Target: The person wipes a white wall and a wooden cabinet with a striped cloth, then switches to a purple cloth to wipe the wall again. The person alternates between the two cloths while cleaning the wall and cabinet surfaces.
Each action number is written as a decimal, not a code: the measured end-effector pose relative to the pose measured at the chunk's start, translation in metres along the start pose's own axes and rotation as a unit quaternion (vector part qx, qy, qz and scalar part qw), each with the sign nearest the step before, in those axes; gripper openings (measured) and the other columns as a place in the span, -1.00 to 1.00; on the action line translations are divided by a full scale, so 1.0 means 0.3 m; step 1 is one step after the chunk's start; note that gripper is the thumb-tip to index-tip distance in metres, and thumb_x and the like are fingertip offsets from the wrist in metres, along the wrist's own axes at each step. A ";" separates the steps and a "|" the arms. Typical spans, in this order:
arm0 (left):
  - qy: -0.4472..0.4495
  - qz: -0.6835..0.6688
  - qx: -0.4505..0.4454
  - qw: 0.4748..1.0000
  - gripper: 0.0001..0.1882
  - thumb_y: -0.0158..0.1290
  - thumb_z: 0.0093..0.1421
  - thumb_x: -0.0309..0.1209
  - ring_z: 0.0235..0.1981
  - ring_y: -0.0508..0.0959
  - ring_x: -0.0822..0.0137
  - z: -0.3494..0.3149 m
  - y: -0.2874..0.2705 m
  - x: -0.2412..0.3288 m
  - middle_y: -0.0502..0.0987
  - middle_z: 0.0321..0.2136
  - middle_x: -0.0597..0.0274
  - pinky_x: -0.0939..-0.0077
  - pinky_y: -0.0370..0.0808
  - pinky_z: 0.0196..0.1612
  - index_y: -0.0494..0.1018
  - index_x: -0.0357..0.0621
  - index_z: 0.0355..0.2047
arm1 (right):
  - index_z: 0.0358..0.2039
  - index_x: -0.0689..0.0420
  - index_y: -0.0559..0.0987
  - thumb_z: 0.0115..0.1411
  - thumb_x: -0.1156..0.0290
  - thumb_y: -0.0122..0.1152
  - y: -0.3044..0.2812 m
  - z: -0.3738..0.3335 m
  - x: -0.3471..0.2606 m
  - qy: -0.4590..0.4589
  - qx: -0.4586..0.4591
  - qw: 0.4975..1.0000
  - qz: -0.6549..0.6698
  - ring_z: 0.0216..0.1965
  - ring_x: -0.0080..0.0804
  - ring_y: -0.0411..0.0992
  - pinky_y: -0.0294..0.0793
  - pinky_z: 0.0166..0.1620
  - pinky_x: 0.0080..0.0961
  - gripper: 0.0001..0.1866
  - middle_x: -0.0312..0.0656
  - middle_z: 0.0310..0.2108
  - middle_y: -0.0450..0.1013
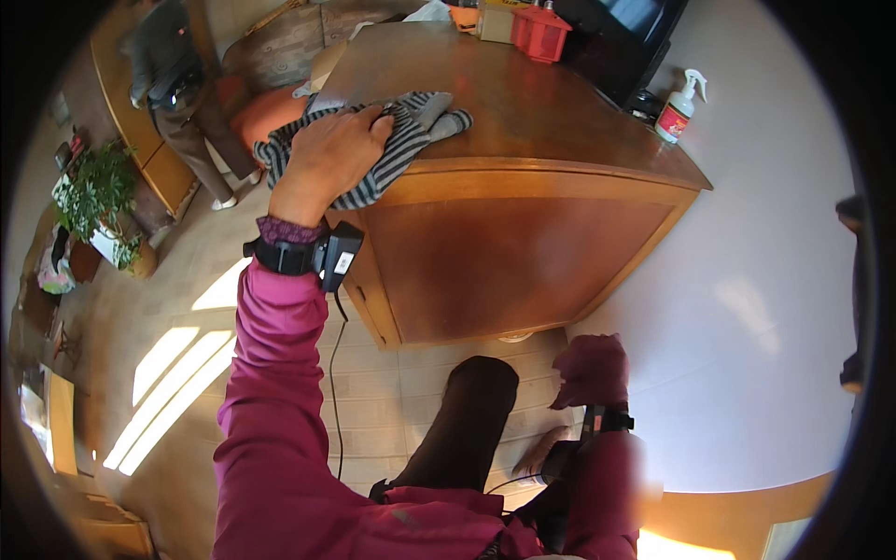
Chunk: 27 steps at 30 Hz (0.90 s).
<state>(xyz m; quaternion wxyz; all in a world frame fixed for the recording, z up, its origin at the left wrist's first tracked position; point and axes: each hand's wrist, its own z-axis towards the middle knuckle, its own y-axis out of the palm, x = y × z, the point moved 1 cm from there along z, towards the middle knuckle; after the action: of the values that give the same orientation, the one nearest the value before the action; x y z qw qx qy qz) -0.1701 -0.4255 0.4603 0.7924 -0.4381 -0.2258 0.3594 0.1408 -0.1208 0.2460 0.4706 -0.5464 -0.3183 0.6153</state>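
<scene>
My left hand (338, 157) is palm down on a grey and black striped cloth (401, 149), its fingers bent and pressed into the fabric. The cloth is bunched over the near left corner of a brown wooden cabinet (523, 112), and part of it hangs over the edge. A strap with a black device (338, 257) circles my left wrist. My right forearm (602, 495) is low at the right, beside the cabinet's front. Past its wrist strap (607, 420), mauve fabric (593, 369) covers where the fingers would show, so I cannot make out their position.
On the cabinet top stand a spray bottle (679, 107), a dark screen (621, 47), a red plastic basket (539, 34) and a cardboard box (497, 21). A white wall (756, 280) borders the right. Another person (177, 93) stands far left, near a potted plant (101, 191).
</scene>
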 end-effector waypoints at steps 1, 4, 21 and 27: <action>-0.005 -0.005 -0.006 1.000 -0.53 -0.25 0.43 -0.09 -0.02 0.55 -0.08 -0.002 -0.012 0.008 0.61 -0.09 -0.04 0.09 0.48 0.02 0.51 -0.06 0.07 | -0.57 0.05 0.62 -0.68 0.45 0.57 0.026 0.027 0.011 0.001 -0.007 0.996 -0.093 -0.44 -0.19 0.55 0.50 -0.47 -0.32 -0.54 -0.24 -0.54 0.54; -0.041 -0.015 0.004 0.999 -0.51 -0.23 0.42 -0.03 0.01 0.55 -0.07 -0.013 -0.025 0.020 0.60 -0.06 -0.02 0.13 0.47 0.04 0.53 -0.05 0.07 | -0.50 0.00 0.58 -0.66 0.39 0.58 0.108 0.109 0.032 0.013 0.027 0.989 -0.141 -0.40 -0.12 0.52 0.47 -0.44 -0.27 -0.47 -0.24 -0.54 0.49; 0.097 0.067 -0.254 0.960 -0.44 -0.45 0.51 -0.08 0.50 -0.12 0.05 0.078 0.007 -0.273 -0.06 0.49 0.11 0.20 -0.13 0.50 0.05 0.09 0.45 | -0.58 -0.03 0.62 -0.38 0.31 0.57 0.235 0.188 0.154 -0.079 0.064 0.985 0.140 -0.47 -0.25 0.54 0.49 -0.42 -0.44 -0.70 -0.29 -0.52 0.54; 0.071 0.101 -0.318 0.940 -0.42 -0.49 0.52 -0.15 0.51 -0.13 0.11 0.162 0.022 -0.319 -0.13 0.49 0.02 0.30 -0.16 0.51 -0.04 -0.08 0.47 | -0.51 -0.02 0.57 -0.22 0.23 0.59 0.375 0.113 0.393 -0.049 0.049 0.954 -0.290 -0.46 -0.22 0.49 0.52 -0.38 -0.31 -0.68 -0.28 -0.54 0.47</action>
<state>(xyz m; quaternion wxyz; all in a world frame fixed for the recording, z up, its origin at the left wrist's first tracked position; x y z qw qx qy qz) -0.2666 -0.4707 0.4755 0.5852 -0.7124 -0.2258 0.3148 0.0866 -0.0473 0.1070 0.6385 -0.3760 -0.4557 0.4932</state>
